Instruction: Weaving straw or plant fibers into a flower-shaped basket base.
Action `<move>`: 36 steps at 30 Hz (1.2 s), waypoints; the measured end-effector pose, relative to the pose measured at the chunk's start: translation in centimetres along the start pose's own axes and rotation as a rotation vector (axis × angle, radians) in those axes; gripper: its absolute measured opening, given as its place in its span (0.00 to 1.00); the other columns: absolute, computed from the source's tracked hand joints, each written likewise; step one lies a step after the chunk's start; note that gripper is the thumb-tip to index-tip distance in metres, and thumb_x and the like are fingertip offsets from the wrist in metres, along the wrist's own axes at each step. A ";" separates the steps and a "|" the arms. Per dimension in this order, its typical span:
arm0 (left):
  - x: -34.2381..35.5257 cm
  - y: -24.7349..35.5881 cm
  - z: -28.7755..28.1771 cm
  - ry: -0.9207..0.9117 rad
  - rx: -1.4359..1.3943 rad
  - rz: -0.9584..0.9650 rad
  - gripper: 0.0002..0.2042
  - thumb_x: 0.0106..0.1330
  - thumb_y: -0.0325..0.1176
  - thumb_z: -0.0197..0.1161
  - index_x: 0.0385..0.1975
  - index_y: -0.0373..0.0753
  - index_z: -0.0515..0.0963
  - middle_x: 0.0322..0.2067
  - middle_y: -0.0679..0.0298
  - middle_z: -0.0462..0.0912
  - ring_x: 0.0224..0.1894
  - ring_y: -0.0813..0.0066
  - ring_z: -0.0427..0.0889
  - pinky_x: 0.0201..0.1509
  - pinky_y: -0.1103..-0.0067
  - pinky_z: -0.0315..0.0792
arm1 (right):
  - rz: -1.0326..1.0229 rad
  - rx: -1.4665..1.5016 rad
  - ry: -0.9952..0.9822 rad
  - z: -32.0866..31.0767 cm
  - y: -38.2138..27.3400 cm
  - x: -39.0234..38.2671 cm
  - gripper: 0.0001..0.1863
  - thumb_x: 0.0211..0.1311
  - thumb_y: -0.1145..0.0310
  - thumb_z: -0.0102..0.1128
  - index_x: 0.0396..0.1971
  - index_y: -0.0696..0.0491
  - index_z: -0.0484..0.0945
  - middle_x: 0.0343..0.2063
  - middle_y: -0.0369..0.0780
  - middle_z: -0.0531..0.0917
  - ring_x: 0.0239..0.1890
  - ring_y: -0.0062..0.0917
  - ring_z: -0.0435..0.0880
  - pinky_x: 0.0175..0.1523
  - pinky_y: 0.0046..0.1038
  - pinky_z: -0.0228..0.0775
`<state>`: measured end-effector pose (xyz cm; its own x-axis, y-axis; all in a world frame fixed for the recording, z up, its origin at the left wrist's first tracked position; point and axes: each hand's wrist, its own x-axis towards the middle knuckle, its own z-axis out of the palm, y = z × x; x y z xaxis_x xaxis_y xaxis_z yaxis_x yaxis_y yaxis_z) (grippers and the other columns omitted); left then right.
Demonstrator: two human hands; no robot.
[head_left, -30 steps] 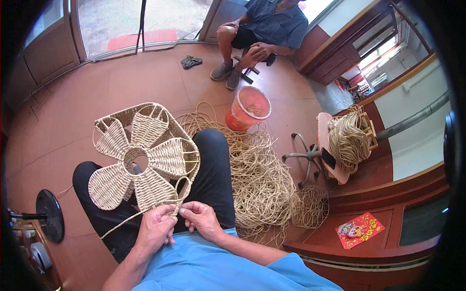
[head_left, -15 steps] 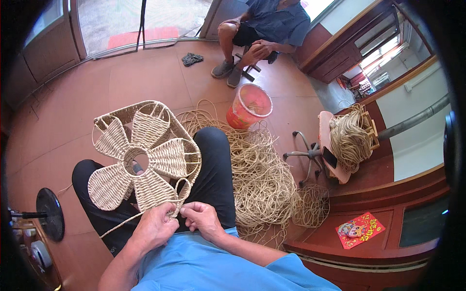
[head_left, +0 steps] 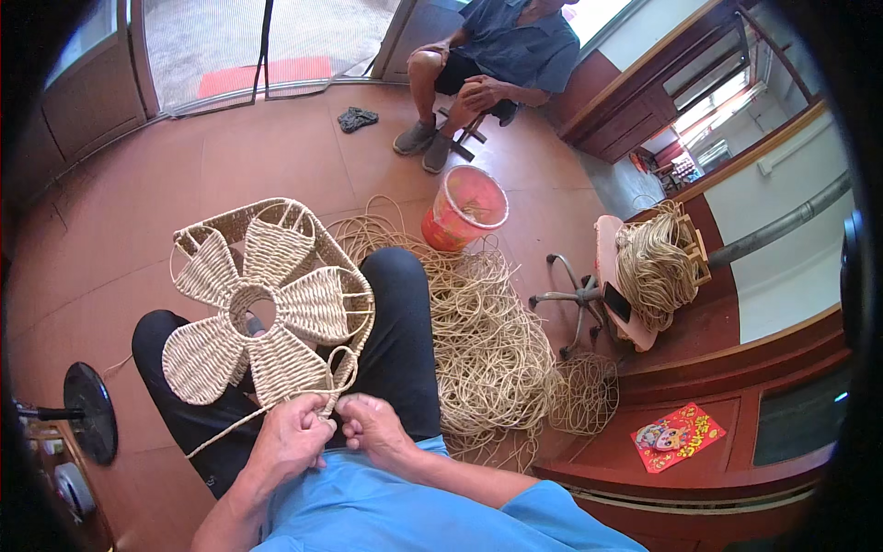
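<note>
- Across the person's lap [head_left: 401, 322], I saw the woven basket [head_left: 315, 304] with its flower-like petals, its near edge at the hands.
- Left hand [head_left: 292, 436]: thumb and fingers pinched narrow, holding the basket's near edge.
- Right hand [head_left: 375, 432]: curled just beside the left; from my distant feed I could not tell whether its fingertips gripped anything.
- Loose cord [head_left: 219, 436] ran out leftward from near the left hand.
- Right of the lap, I saw a tangled pile of rope [head_left: 487, 354], with a red bucket [head_left: 446, 230] near its far end and a seated co-worker [head_left: 515, 48] beyond.
</note>
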<state>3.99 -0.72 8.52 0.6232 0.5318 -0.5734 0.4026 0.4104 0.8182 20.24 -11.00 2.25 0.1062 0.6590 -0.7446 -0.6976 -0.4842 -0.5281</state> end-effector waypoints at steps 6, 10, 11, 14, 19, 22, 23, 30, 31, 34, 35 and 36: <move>0.4 0.1 -0.1 -0.031 -0.099 -0.051 0.25 0.71 0.26 0.62 0.67 0.19 0.73 0.19 0.67 0.77 0.16 0.82 0.76 0.21 0.78 0.78 | 0.037 0.091 -0.040 -0.4 0.5 -0.2 0.10 0.76 0.62 0.66 0.48 0.52 0.81 0.32 0.29 0.78 0.32 0.12 0.77 0.31 0.20 0.70; 0.5 0.3 -0.2 -0.048 -0.083 -0.024 0.26 0.71 0.25 0.62 0.67 0.19 0.73 0.19 0.67 0.77 0.15 0.81 0.75 0.20 0.78 0.79 | -0.128 -0.035 0.059 0.3 0.0 -0.4 0.19 0.75 0.65 0.69 0.58 0.58 0.77 0.39 0.34 0.84 0.37 0.17 0.84 0.31 0.21 0.79; 0.5 0.1 -0.2 -0.047 -0.090 -0.026 0.26 0.70 0.25 0.62 0.67 0.19 0.73 0.19 0.67 0.77 0.15 0.81 0.75 0.20 0.78 0.79 | -0.202 -0.089 0.070 0.3 0.0 -0.4 0.22 0.74 0.66 0.70 0.61 0.60 0.75 0.40 0.36 0.86 0.38 0.19 0.86 0.31 0.22 0.81; 0.4 -0.2 -0.4 -0.049 -0.103 -0.028 0.26 0.69 0.24 0.61 0.67 0.20 0.73 0.19 0.67 0.77 0.15 0.81 0.76 0.20 0.79 0.79 | -0.177 -0.212 0.055 0.2 -1.3 -0.5 0.24 0.73 0.67 0.71 0.61 0.62 0.74 0.39 0.36 0.85 0.36 0.20 0.86 0.30 0.22 0.82; 0.2 0.2 -0.3 -0.037 -0.033 -0.018 0.23 0.69 0.25 0.59 0.62 0.22 0.79 0.19 0.69 0.79 0.16 0.83 0.77 0.22 0.79 0.78 | -0.179 -0.312 0.049 -0.2 -1.9 1.3 0.19 0.71 0.71 0.71 0.56 0.60 0.75 0.36 0.35 0.84 0.31 0.17 0.82 0.27 0.21 0.77; 0.1 0.3 -0.2 -0.033 -0.047 -0.020 0.22 0.69 0.25 0.59 0.61 0.24 0.80 0.20 0.69 0.80 0.17 0.82 0.79 0.23 0.79 0.79 | -0.205 -0.313 0.059 0.3 -1.7 1.2 0.15 0.70 0.73 0.69 0.51 0.57 0.74 0.35 0.35 0.82 0.27 0.14 0.78 0.25 0.20 0.71; -0.1 0.6 -0.2 -0.013 0.017 -0.010 0.22 0.69 0.25 0.59 0.61 0.24 0.80 0.20 0.68 0.81 0.17 0.81 0.79 0.23 0.78 0.79 | -0.224 -0.302 0.066 0.4 -1.6 1.0 0.13 0.70 0.74 0.68 0.48 0.55 0.74 0.34 0.35 0.82 0.25 0.13 0.76 0.24 0.19 0.69; 0.1 0.6 -0.2 0.023 0.061 0.010 0.22 0.69 0.26 0.60 0.62 0.24 0.80 0.21 0.65 0.82 0.20 0.80 0.81 0.25 0.77 0.80 | -0.346 -0.156 0.014 -0.6 0.4 0.7 0.15 0.72 0.75 0.66 0.51 0.56 0.70 0.37 0.36 0.82 0.27 0.15 0.79 0.25 0.19 0.73; 0.1 0.6 -0.1 0.023 0.062 0.012 0.22 0.69 0.26 0.60 0.62 0.24 0.80 0.21 0.65 0.82 0.20 0.80 0.81 0.25 0.77 0.80 | -0.347 -0.156 0.013 -0.4 -0.1 0.5 0.15 0.72 0.75 0.66 0.51 0.56 0.70 0.37 0.36 0.82 0.27 0.15 0.79 0.25 0.19 0.73; 0.2 0.7 -0.1 0.032 0.080 0.010 0.22 0.69 0.26 0.60 0.62 0.24 0.80 0.21 0.66 0.82 0.19 0.80 0.80 0.24 0.78 0.80 | -0.324 -0.284 0.028 -0.1 -1.0 -0.1 0.16 0.73 0.74 0.67 0.51 0.56 0.70 0.39 0.37 0.83 0.30 0.16 0.82 0.26 0.19 0.76; 0.2 0.8 0.0 0.029 0.086 0.008 0.22 0.69 0.26 0.60 0.62 0.24 0.80 0.21 0.66 0.82 0.19 0.80 0.81 0.24 0.78 0.80 | -0.331 -0.302 0.027 -0.2 -1.1 -0.2 0.16 0.73 0.74 0.67 0.52 0.56 0.69 0.39 0.37 0.84 0.30 0.16 0.83 0.25 0.19 0.76; 0.2 0.9 0.0 0.026 0.093 0.005 0.22 0.69 0.26 0.60 0.62 0.24 0.80 0.21 0.66 0.82 0.19 0.80 0.81 0.24 0.78 0.80 | -0.338 -0.320 0.027 -0.3 -1.2 -0.2 0.17 0.72 0.74 0.68 0.53 0.56 0.69 0.39 0.37 0.84 0.31 0.17 0.84 0.25 0.20 0.76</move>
<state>4.50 -0.23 9.18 0.6080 0.5536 -0.5691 0.4608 0.3376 0.8208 21.29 -10.70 2.88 0.3117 0.7973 -0.5169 -0.3675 -0.4005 -0.8394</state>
